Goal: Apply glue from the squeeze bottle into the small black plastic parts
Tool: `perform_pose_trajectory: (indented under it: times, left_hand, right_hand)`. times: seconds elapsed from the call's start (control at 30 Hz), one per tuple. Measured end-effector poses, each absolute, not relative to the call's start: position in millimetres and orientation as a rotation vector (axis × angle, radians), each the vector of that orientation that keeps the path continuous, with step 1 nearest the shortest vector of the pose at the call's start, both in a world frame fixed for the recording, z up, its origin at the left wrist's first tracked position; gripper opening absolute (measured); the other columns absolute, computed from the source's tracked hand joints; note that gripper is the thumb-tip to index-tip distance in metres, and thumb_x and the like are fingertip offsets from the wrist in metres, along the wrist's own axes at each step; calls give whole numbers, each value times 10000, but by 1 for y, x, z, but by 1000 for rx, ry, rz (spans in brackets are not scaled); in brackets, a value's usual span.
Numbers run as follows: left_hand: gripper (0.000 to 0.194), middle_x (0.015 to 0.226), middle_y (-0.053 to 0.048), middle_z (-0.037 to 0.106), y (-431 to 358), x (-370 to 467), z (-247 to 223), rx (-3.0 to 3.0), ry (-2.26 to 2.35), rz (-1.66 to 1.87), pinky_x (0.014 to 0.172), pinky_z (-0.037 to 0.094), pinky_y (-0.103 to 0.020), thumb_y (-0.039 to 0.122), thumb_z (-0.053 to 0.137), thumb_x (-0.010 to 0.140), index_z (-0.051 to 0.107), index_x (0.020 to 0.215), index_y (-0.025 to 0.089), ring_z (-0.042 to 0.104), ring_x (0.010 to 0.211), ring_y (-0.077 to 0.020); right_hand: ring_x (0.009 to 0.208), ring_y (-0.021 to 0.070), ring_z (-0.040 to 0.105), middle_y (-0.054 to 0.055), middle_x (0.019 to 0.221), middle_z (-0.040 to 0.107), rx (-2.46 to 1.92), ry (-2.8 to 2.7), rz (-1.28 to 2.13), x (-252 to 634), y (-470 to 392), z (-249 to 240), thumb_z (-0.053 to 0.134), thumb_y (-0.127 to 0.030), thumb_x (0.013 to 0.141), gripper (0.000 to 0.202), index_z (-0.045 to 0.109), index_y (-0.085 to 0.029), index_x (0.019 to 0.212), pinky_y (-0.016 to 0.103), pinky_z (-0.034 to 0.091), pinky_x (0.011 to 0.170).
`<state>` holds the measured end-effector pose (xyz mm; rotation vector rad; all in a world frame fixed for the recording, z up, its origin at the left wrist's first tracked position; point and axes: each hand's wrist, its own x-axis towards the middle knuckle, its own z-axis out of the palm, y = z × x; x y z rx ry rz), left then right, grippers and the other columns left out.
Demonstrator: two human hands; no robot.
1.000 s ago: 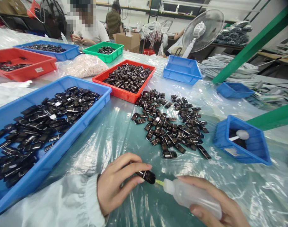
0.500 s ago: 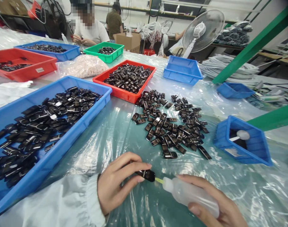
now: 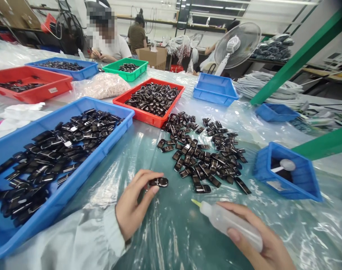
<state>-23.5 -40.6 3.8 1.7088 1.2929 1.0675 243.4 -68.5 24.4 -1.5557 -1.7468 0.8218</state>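
My left hand [image 3: 135,202] pinches a small glossy black part [image 3: 158,182] between thumb and fingers, just above the plastic-covered table. My right hand [image 3: 261,243] grips a translucent squeeze bottle [image 3: 230,224] whose yellow nozzle tip points left, a short gap away from the black part. A loose pile of black parts [image 3: 201,150] lies on the table sheet beyond both hands. The large blue tray [image 3: 114,135] at my left holds many more of the same parts.
A red tray [image 3: 148,114] of black parts, an empty blue tray [image 3: 216,90] and a small blue bin [image 3: 289,174] with a white-tipped tool stand further out. More trays, a bag of pale pieces, a fan, cable bundles and seated people are at the back.
My left hand drew the black part off the bottle's nozzle and moved it up and left. The bottle stayed in my right hand, its tip now free.
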Motion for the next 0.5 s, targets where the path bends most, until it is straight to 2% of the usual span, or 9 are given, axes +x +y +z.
perform_pose_trajectory:
  times: [0.07, 0.13, 0.2, 0.4, 0.5]
  left_hand:
    - [241, 1069, -62, 543, -35, -25, 2, 1619, 1347, 1087, 828, 418, -373, 282, 415, 960, 546, 1157, 233, 526, 954, -207]
    - [254, 1050, -66, 551, -32, -26, 1, 1558, 1363, 1102, 833, 409, -379, 311, 424, 954, 552, 1150, 213, 521, 973, -220]
    - [260, 1031, -59, 556, -31, -26, 0, 1542, 1351, 1114, 823, 407, -364, 322, 430, 951, 555, 1148, 207, 526, 956, -213]
    - [276, 1025, -57, 562, -32, -26, -2, 1534, 1323, 1132, 819, 394, -350, 349, 428, 952, 556, 1150, 207, 522, 943, -209]
    - [296, 995, -48, 575, -32, -26, -2, 1463, 1337, 1140, 824, 392, -337, 377, 406, 957, 553, 1153, 211, 528, 930, -201]
  right_hand:
    - [927, 227, 697, 29, 1115, 700, -1557, -1767, 791, 250, -65, 19, 606, -376, 835, 323, 623, -302, 1148, 219, 599, 652]
    - [1076, 247, 631, 52, 1237, 638, -1559, -1706, 795, 254, -63, 12, 608, -363, 843, 375, 581, -283, 1208, 277, 574, 805]
    - [1127, 247, 597, 72, 1253, 624, -1527, -1655, 821, 254, -62, 6, 622, -355, 838, 377, 564, -261, 1199, 314, 526, 897]
    - [1119, 238, 594, 99, 1191, 631, -1492, -1628, 840, 242, -57, -2, 584, -364, 863, 313, 521, -229, 1138, 305, 524, 889]
    - [1109, 238, 584, 99, 1174, 606, -1469, -1560, 832, 238, -55, -2, 564, -387, 867, 310, 473, -243, 1126, 340, 514, 895]
